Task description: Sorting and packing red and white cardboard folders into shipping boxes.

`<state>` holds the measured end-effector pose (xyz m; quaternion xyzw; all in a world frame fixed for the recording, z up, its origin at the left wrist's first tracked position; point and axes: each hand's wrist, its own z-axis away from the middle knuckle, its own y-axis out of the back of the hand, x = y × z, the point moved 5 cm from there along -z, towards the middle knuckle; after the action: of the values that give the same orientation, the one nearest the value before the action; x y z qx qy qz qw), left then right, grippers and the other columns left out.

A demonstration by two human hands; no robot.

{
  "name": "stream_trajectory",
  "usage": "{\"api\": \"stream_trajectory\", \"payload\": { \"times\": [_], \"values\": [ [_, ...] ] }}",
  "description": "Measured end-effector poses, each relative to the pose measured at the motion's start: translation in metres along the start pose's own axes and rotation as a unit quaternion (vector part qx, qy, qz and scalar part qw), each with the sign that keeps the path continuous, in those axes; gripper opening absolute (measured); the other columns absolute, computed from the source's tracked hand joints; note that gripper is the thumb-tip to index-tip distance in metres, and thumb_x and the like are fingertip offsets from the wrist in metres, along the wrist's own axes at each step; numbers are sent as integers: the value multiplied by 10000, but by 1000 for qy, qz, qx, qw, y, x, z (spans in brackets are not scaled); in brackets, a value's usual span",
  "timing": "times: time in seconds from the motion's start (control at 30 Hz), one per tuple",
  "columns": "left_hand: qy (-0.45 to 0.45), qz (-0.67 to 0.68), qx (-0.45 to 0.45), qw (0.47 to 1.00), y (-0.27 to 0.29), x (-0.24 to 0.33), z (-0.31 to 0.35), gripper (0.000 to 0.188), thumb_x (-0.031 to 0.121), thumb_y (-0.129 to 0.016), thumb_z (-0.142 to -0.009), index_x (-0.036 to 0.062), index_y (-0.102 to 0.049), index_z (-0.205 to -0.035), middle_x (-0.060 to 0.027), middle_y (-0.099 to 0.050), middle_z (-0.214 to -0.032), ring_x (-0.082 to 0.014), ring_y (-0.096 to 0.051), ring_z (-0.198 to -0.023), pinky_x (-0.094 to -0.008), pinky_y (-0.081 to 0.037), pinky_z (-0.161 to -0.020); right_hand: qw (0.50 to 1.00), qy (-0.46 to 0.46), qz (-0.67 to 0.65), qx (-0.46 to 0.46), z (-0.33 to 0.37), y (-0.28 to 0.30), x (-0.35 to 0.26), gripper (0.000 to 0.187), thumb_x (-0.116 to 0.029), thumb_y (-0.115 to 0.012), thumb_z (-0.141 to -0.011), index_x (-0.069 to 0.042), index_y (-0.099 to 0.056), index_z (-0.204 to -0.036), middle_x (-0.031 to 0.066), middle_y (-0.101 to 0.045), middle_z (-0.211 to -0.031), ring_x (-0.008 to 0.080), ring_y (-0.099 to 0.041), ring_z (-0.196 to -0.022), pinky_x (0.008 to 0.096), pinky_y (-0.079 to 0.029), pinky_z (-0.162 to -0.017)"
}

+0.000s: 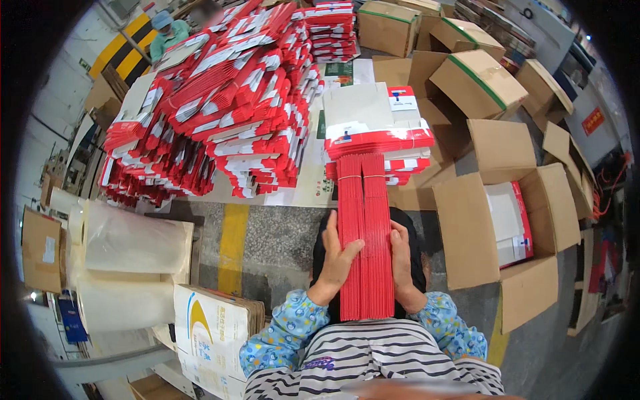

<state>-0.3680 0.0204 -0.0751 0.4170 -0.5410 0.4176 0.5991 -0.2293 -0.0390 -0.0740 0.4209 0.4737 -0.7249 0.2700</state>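
Observation:
Two bundles of red folded cartons (365,267) stand edge-up side by side between my hands, over my lap. A thin band crosses each bundle near its far end, and a narrow gap parts them there. My left hand (337,259) presses the left side, its thumb lying over the top edges. Along the right side, my right hand (402,260) grips with its fingers partly hidden behind the cartons. Just beyond the bundles' far end lies a short stack of flat red and white cartons (377,137).
A high heap of red and white carton bundles (247,100) fills the far left. At right stands an open cardboard box (470,230) with cartons inside. More brown boxes (483,83) stand behind it. Large pale rolls (130,237) and a white-faced stack (210,337) are at left. Another person (168,35) is far left.

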Motion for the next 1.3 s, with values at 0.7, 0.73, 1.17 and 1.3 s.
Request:
{"api": "stream_trajectory", "payload": {
  "times": [0.7,0.73,1.17,1.3],
  "values": [
    [-366,-324,-382,784,-41,78,-26,409,327,-647,-813,123,-662,-1168,-82,-594,-1247,-300,-507,-1254,-525,-264,-1101,991,26,61,-118,18,34,-5,563,-204,-497,-946,-27,-333,-1454,108,-305,-1429,223,-396,-1284,355,-327,-1077],
    [-361,-325,-387,784,-42,79,-26,409,327,-647,-813,123,-662,-1168,-82,-594,-1247,-300,-507,-1254,-525,-264,-1101,992,23,57,-115,18,36,-5,563,-204,-497,-946,-27,-333,-1454,108,-305,-1429,223,-396,-1284,355,-327,-1077],
    [-350,-376,-380,770,-38,79,-24,384,436,-668,-795,117,-664,-1008,-59,-596,-1114,-265,-500,-1217,-516,-264,-1082,931,201,297,-68,12,58,-53,343,111,-514,-770,-9,-599,-1079,107,-615,-1042,294,-532,-1153,373,-432,-961],
    [-335,-366,-383,779,-38,79,-25,399,432,-651,-800,122,-675,-1050,-66,-611,-1172,-298,-504,-1221,-532,-277,-1080,907,208,357,-78,12,59,-60,232,17,-593,-769,-18,-630,-996,92,-628,-906,324,-540,-1123,405,-450,-913]
  ]
}}
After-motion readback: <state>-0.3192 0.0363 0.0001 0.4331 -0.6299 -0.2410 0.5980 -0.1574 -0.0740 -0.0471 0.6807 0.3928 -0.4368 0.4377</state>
